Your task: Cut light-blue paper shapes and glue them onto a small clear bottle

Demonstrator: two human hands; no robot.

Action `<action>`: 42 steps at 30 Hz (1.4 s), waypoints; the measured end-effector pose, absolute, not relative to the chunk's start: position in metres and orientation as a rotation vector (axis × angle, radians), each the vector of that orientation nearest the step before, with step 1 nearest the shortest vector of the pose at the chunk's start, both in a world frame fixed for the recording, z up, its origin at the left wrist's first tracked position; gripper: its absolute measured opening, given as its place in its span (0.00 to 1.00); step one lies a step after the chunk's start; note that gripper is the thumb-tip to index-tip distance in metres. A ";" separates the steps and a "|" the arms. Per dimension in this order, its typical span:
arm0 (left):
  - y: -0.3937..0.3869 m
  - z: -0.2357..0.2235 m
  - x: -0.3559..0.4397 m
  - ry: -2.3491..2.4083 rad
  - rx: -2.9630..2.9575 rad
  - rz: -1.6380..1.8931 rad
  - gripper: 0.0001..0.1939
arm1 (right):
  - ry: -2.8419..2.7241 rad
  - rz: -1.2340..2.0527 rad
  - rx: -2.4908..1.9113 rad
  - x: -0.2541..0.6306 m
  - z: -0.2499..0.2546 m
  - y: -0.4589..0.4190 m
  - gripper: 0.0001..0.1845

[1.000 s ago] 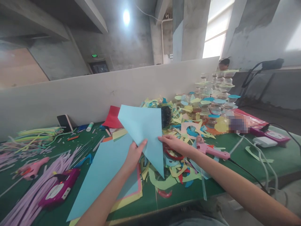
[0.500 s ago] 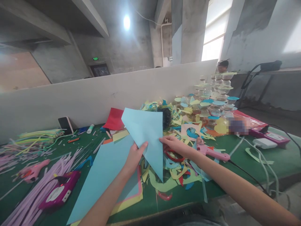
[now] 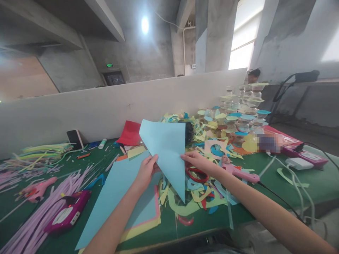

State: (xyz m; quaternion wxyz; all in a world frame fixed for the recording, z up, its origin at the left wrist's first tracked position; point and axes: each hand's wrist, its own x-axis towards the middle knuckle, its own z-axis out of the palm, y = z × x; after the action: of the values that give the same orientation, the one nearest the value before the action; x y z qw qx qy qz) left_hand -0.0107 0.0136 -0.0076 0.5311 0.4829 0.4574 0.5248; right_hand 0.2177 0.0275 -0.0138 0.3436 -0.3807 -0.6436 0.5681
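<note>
Centre of the frame: left-hand fingers (image 3: 153, 160) and right-hand fingers (image 3: 185, 157) pinch opposite edges of a blue sheet (image 3: 166, 144), presumably keeping it flat and taut.

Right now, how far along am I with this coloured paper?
Partway, seemingly. Done: paper discs sit among stacked clear cups, and cut scraps lie heaped. In hand: a light blue sheet with a slanted edge, held by the left hand and right hand. Left, perhaps: the layered sheets on the table; how many, I can't tell.
</note>
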 end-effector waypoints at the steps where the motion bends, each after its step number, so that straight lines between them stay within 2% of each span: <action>1: 0.014 -0.007 -0.013 1.103 1.157 1.246 0.22 | -1.671 1.474 -0.992 0.217 -0.013 0.028 0.25; 5: 0.015 -0.007 -0.016 1.137 1.177 1.214 0.24 | -1.683 1.466 -0.987 0.216 -0.014 0.030 0.25; 12: 0.018 -0.008 -0.014 1.131 1.151 1.279 0.17 | -1.735 1.425 -1.007 0.222 -0.024 0.039 0.27; 18: 0.021 -0.012 -0.019 1.170 1.082 1.290 0.18 | -1.791 1.402 -1.027 0.225 -0.026 0.042 0.27; 24: 0.028 -0.017 -0.023 1.101 1.066 1.446 0.18 | -1.852 1.350 -1.040 0.227 -0.024 0.041 0.28; 28: 0.029 -0.016 -0.025 1.223 1.017 1.422 0.19 | -1.860 1.376 -1.034 0.226 -0.028 0.044 0.28; 42: 0.044 -0.023 -0.048 1.154 1.002 1.642 0.14 | -1.862 1.386 -1.030 0.228 -0.026 0.041 0.27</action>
State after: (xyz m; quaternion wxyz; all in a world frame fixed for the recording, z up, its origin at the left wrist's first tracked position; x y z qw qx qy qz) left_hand -0.0479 0.0441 -0.0225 0.4342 0.4024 0.4634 0.6594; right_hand 0.2279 0.0407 -0.0259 0.2964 -0.3874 -0.7002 0.5213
